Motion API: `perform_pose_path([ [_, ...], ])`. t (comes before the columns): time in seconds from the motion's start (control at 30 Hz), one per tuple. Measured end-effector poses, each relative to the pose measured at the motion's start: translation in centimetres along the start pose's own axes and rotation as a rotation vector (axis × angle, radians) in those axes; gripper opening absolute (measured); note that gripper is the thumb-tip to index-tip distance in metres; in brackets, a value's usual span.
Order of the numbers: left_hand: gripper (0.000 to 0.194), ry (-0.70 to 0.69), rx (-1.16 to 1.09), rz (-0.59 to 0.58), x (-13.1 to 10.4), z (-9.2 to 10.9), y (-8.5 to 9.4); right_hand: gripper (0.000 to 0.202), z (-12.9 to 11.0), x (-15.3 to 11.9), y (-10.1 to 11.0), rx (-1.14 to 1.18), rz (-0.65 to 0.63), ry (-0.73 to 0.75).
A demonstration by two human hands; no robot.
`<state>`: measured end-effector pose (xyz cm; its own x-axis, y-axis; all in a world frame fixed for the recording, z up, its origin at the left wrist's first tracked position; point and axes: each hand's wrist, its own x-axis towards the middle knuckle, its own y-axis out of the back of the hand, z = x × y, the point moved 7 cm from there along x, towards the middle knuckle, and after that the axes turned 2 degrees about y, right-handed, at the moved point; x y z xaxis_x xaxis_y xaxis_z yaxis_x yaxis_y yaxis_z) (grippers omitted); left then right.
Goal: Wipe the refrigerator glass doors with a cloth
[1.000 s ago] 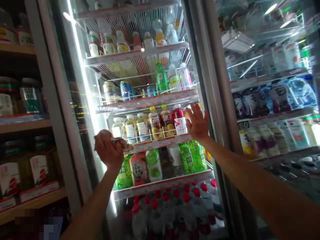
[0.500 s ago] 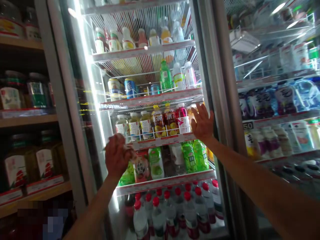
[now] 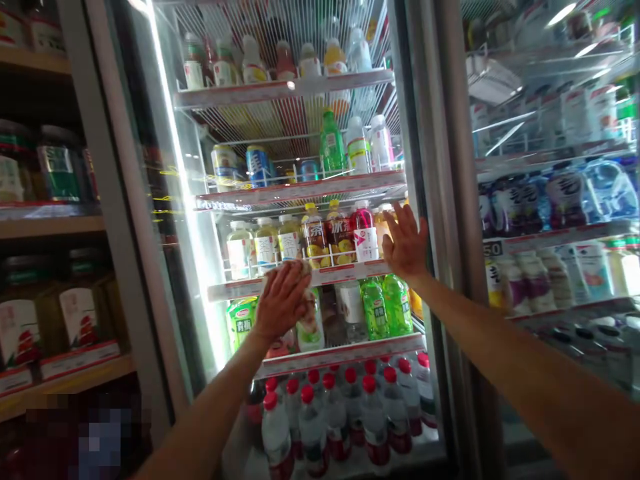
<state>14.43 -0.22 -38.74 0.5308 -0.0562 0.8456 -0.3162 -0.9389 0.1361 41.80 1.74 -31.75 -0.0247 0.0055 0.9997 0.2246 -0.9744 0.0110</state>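
Note:
In front of the lit drinks cooler, my left hand (image 3: 284, 300) presses a crumpled, pale patterned cloth (image 3: 311, 308) over the glass, level with the shelf edge above the green bottles. My right hand (image 3: 406, 245) is spread, palm forward, against the glass near the right door frame (image 3: 443, 200), with nothing visible in it. Behind the glass between the hands stand dark tea bottles with yellow caps (image 3: 315, 237) and a pink-capped bottle (image 3: 365, 233). Lower down are green bottles (image 3: 375, 310).
Red-capped bottles (image 3: 313, 427) fill the cooler's bottom. Wooden shelves (image 3: 55, 225) with large jars (image 3: 80, 310) stand at the left. A second glass-fronted cooler with drinks (image 3: 567, 193) is on the right. A metal frame (image 3: 117, 200) runs up the left side.
My left hand and the cloth have moved right across the glass, uncovering the green bottle at the left. My right hand has stayed in nearly the same place. The view has shifted slightly.

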Motion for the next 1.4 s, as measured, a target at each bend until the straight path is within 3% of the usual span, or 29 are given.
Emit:
perform_pose_path([
  [0.1, 0.045, 0.357, 0.08, 0.205, -2.2, -6.7, 2.9, 0.049, -0.1, -0.1, 0.0, -0.003, 0.006, -0.01],
  [0.17, 0.049, 0.579, 0.147, 0.365, -3.2, -9.1, 4.2, 0.048, -0.1, -0.1, 0.0, -0.007, 0.007, -0.016],
  [0.2, 0.05, 0.625, 0.159, 0.399, -3.1, -9.1, 4.2, 0.048, -0.1, -0.1, 0.0, -0.007, 0.005, -0.019],
  [0.27, 0.05, 0.569, 0.127, 0.362, -1.3, -6.8, 2.9, 0.048, -0.1, -0.1, -0.1, -0.003, 0.0, -0.022],
  [0.4, 0.047, 0.106, -0.025, 0.104, 3.1, 1.5, -0.9, 0.049, 0.0, -0.1, 0.0, 0.013, -0.01, -0.017],
  [0.47, 0.045, -0.032, -0.047, 0.045, 3.4, 2.8, -1.2, 0.049, 0.0, -0.1, 0.0, 0.017, -0.013, -0.011],
  [0.53, 0.044, 0.014, -0.018, 0.095, 2.7, 0.8, -0.2, 0.049, 0.0, -0.1, 0.0, 0.018, -0.011, -0.006],
  [0.67, 0.048, 0.451, 0.087, 0.286, 0.6, -6.6, 2.6, 0.049, 0.0, -0.1, 0.0, 0.016, -0.007, -0.012],
  [0.73, 0.049, 0.589, 0.11, 0.326, 0.5, -7.3, 2.7, 0.05, 0.0, -0.1, -0.1, 0.013, -0.015, -0.022],
  [0.8, 0.05, 0.522, 0.073, 0.282, 1.9, -4.7, 1.4, 0.05, 0.0, -0.1, -0.1, 0.011, -0.028, -0.03],
  [0.93, 0.049, 0.01, -0.05, 0.028, 5.0, 5.3, -2.7, 0.051, 0.0, 0.0, 0.0, 0.009, -0.042, -0.032],
  [1.0, 0.049, -0.132, -0.063, -0.039, 4.9, 7.5, -3.4, 0.051, 0.1, -0.1, 0.0, 0.008, -0.045, -0.026],
  [1.03, 0.049, -0.146, -0.064, -0.043, 4.4, 7.1, -3.1, 0.051, 0.1, -0.1, 0.0, 0.007, -0.045, -0.024],
  [1.1, 0.048, -0.067, -0.051, 0.003, 3.0, 4.0, -1.8, 0.051, 0.1, -0.1, 0.0, 0.002, -0.046, -0.022],
  [1.2, 0.047, 0.25, 0.027, 0.174, 0.1, -3.2, 1.3, 0.051, 0.1, -0.2, 0.0, -0.007, -0.045, -0.028],
  [1.27, 0.05, 0.426, 0.079, 0.263, -1.6, -6.0, 2.7, 0.05, 0.0, -0.3, 0.0, -0.007, -0.042, -0.038],
  [1.33, 0.052, 0.476, 0.109, 0.277, -2.1, -5.3, 2.7, 0.05, -0.1, -0.5, 0.0, -0.004, -0.033, -0.052],
  [1.4, 0.052, 0.382, 0.094, 0.205, -1.5, -1.8, 1.2, 0.05, -0.1, -0.7, 0.0, -0.002, -0.026, -0.062],
])
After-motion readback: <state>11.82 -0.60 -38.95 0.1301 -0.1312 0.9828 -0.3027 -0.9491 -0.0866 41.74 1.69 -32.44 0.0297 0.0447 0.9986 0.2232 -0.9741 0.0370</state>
